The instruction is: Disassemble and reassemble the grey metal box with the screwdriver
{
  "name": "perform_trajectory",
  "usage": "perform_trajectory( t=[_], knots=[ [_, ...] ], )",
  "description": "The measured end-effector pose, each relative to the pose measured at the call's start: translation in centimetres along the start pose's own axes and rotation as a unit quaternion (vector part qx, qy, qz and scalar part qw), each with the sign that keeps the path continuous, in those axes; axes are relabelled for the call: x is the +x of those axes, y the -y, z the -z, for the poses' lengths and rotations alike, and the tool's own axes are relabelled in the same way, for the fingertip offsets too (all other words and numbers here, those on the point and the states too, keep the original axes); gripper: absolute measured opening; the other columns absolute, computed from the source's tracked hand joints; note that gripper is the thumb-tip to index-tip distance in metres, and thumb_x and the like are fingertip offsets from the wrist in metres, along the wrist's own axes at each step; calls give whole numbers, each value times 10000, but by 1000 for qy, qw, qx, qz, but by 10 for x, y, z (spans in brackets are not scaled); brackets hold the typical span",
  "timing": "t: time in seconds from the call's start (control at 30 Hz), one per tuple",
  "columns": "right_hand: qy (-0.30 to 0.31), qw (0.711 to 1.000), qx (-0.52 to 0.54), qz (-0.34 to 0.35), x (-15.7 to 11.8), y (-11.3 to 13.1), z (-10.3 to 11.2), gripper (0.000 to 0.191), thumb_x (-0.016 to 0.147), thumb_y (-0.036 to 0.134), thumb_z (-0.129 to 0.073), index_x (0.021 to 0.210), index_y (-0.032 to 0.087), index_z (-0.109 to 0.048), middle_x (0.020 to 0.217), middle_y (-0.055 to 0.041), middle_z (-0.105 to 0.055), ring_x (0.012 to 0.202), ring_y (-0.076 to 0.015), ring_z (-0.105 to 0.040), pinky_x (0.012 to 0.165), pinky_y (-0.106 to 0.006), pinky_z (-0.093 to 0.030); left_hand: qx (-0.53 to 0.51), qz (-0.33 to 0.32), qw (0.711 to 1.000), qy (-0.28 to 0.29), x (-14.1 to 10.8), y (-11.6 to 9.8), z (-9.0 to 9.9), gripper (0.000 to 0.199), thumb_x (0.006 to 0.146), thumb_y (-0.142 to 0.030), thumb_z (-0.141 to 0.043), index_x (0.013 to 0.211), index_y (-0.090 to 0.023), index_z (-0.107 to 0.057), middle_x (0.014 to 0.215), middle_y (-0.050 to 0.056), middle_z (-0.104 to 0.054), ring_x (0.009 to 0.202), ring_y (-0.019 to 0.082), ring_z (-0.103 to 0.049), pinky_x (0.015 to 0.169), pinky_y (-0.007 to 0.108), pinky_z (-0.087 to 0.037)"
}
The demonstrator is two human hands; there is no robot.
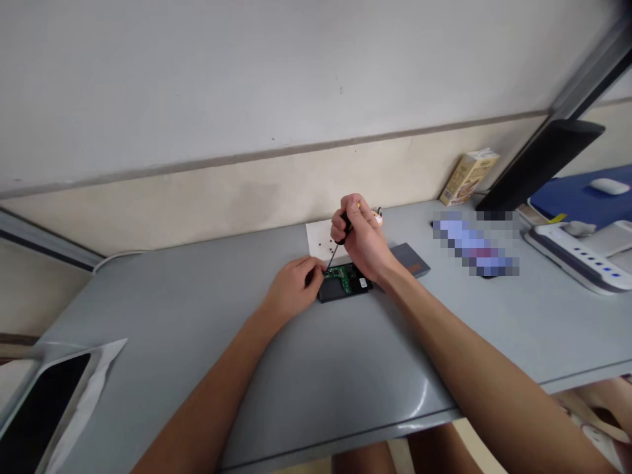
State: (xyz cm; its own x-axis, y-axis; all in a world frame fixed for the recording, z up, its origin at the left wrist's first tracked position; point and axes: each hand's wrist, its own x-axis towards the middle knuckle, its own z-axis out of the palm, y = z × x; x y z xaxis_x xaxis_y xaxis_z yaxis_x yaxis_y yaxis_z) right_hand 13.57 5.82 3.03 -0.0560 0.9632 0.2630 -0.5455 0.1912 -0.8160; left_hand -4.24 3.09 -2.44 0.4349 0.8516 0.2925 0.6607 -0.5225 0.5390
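Observation:
A black device casing [332, 289] lies open on the grey table, with a green circuit board [343, 279] inside it. My right hand [363, 234] is wrapped round the handle of a screwdriver [334, 253], whose shaft slants down to the board's upper left corner. At that corner my left hand [295, 284] grips the left edge of the casing with thumb and fingers. Behind the casing a white sheet of paper [316, 238] carries several small dark screws [331, 250]. A flat dark grey cover [409, 258] lies to the right, partly behind my right wrist.
Blurred out to the right is a phone-like object [471, 247]. A white power strip [582, 260], a yellow carton [469, 176] and a white mouse [609, 186] on a blue mat stand farther right. A dark-screened device [47, 408] sits at the lower left. The wall [237, 204] closes off the back.

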Motion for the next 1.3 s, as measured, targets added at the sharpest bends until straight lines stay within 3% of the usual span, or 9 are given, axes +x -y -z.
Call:
perform_trajectory(
  t=[0.17, 0.33, 0.53, 0.7, 0.87, 1.0, 1.07, 1.2, 1.3],
  knots=[
    [35, 999, 31, -29, 0, 2, 5, 409, 905, 670, -625, 928, 269, -549, 748, 27, -479, 657, -127, -468, 638, -284, -449, 4, 4, 1000, -5, 0, -1, 0, 187, 966, -159, -493, 979, -220, -669, 938, 12, -725, 829, 162, -646, 775, 302, -482],
    [28, 999, 12, -28, -2, 4, 8, 380, 829, 556, -781, 897, 256, -558, 915, 2, -605, 804, -141, -600, 724, -299, -503, 2, -1, 1000, -4, 0, 0, 0, 182, 965, -150, -496, 992, -220, -662, 948, 10, -721, 840, 160, -641, 787, 306, -483],
    [-7, 1000, 1, -16, 0, -1, 5, 491, 818, 611, -779, 829, 272, -424, 655, 73, -385, 572, -108, -391, 554, -271, -371, 6, 3, 1000, 1, 0, -2, 1, 189, 975, -160, -487, 999, -218, -665, 947, 12, -725, 836, 163, -642, 790, 308, -478],
    [5, 998, -1, -56, 2, 6, 7, 474, 873, 739, -612, 970, 276, -579, 727, 19, -481, 650, -144, -494, 605, -302, -450, 6, 18, 1000, -2, -1, -2, 1, 192, 974, -167, -491, 1040, -228, -661, 941, 9, -723, 790, 157, -629, 753, 301, -469],
    [7, 998, 8, -54, 1, 4, 13, 459, 814, 647, -756, 857, 253, -526, 886, -4, -599, 736, -136, -589, 681, -302, -499, 2, 4, 1000, 12, -2, 1, 1, 178, 976, -170, -495, 1020, -225, -657, 970, 13, -717, 870, 169, -641, 819, 314, -482],
    [-17, 998, -54, -15, 1, -3, 12, 534, 812, 665, -755, 778, 255, -414, 669, 58, -473, 559, -102, -452, 572, -282, -411, 10, 6, 1000, 14, -1, -1, 2, 195, 981, -177, -492, 1032, -225, -674, 979, 20, -727, 888, 177, -656, 838, 325, -491],
    [-19, 998, -67, -1, 0, -2, 9, 524, 829, 710, -704, 786, 258, -441, 629, 66, -408, 548, -107, -420, 558, -281, -392, 12, 7, 1000, 13, -1, -2, 2, 206, 983, -178, -489, 1034, -223, -683, 987, 25, -735, 892, 181, -664, 836, 328, -497],
    [18, 998, -43, -35, -2, 8, 4, 476, 878, 738, -613, 912, 265, -587, 724, 21, -502, 671, -141, -549, 632, -296, -465, 6, 10, 1000, 9, 0, -5, 4, 222, 996, -191, -468, 1015, -222, -687, 988, 34, -739, 879, 187, -669, 821, 337, -505],
    [31, 998, -36, -40, -3, 10, 6, 454, 858, 695, -678, 889, 251, -586, 856, 0, -596, 782, -140, -630, 712, -289, -506, 9, -2, 1000, 20, 0, -8, 7, 218, 1006, -210, -458, 954, -212, -670, 943, 40, -727, 851, 190, -658, 812, 343, -499]
  ],
)
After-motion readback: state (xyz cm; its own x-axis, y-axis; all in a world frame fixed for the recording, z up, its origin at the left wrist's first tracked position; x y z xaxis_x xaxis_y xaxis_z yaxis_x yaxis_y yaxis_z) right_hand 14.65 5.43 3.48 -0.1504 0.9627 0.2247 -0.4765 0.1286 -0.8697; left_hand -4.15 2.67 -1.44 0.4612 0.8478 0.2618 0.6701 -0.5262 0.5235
